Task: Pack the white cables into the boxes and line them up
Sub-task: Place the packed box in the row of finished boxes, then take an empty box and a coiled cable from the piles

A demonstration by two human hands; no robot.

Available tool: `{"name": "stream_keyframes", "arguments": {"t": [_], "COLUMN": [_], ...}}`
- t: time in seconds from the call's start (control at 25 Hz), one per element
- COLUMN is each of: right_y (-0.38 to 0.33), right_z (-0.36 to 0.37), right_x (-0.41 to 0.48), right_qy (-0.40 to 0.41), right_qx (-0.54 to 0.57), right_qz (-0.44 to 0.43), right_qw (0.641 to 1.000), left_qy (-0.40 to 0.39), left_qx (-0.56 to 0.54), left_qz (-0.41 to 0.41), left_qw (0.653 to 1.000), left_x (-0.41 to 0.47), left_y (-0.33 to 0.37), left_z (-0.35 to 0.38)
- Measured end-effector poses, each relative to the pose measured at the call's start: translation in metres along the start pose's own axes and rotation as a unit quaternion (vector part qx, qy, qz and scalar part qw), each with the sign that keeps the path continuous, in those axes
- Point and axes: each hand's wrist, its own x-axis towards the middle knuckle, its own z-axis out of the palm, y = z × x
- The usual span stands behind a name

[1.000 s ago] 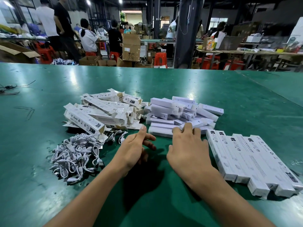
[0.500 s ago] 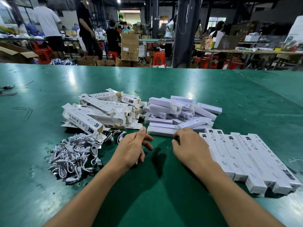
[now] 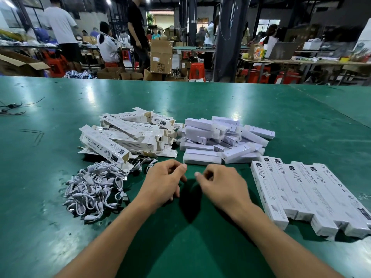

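I have withdrawn my right grip [image 3: 222, 187] from the packed row [image 3: 309, 197] (slim printed cartons, sides touching); it and my left grip [image 3: 164, 183] hang loosely curled, empty, above the green surface [image 3: 60, 97]; I judge one cycle complete; the white cables [image 3: 94, 189], a tangled glossy heap, lie just left.

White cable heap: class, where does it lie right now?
In the head view, the white cable heap lies on the green table at the person's left, just nearer than the pile of open printed boxes and left of the left hand.
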Motion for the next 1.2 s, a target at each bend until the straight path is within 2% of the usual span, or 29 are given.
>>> {"name": "stream_keyframes", "arguments": {"t": [0.08, 0.16, 0.24, 0.28, 0.36, 0.44, 0.52, 0.68, 0.8, 1.0, 1.2], "right_y": [0.015, 0.026, 0.026, 0.025, 0.019, 0.012, 0.005, -0.005, -0.004, -0.004, -0.004], "right_z": [-0.008, -0.013, -0.013, -0.011, -0.007, -0.003, 0.003, 0.011, 0.009, 0.006, 0.006], "right_x": [0.009, 0.014, 0.015, 0.013, 0.01, 0.006, 0.0, -0.009, -0.008, -0.008, -0.008], "right_qy": [0.02, 0.043, 0.048, 0.042, 0.028, 0.014, 0.002, -0.023, -0.032, -0.042, -0.049], "right_qx": [0.029, 0.048, 0.055, 0.059, 0.069, 0.075, 0.069, 0.065, 0.086, 0.099, 0.101], "right_qz": [0.055, 0.074, 0.063, 0.05, 0.013, -0.026, -0.063, -0.113, -0.107, -0.107, -0.104], "right_qw": [0.998, 0.995, 0.995, 0.996, 0.997, 0.997, 0.996, 0.991, 0.99, 0.988, 0.988], "left_qy": [-0.002, 0.002, 0.049, 0.087, 0.157, 0.202, 0.22, 0.18, 0.178, 0.221, 0.225], "left_qx": [-0.001, -0.001, 0.035, 0.09, 0.182, 0.225, 0.271, 0.366, 0.352, 0.254, 0.226], "left_qz": [-0.004, -0.01, -0.003, 0.015, 0.07, 0.101, 0.076, -0.017, -0.016, 0.054, 0.115], "left_qw": [1.0, 1.0, 0.998, 0.992, 0.968, 0.948, 0.934, 0.913, 0.919, 0.94, 0.941], "left_x": [-0.002, -0.002, -0.001, 0.0, -0.001, -0.002, -0.001, 0.002, 0.005, 0.011, 0.01], "left_y": [0.0, -0.001, -0.002, -0.003, -0.005, -0.003, -0.001, 0.0, -0.003, -0.009, -0.013], "left_z": [0.001, 0.001, 0.0, -0.002, -0.007, -0.014, -0.02, -0.025, -0.027, -0.033, -0.032]}}
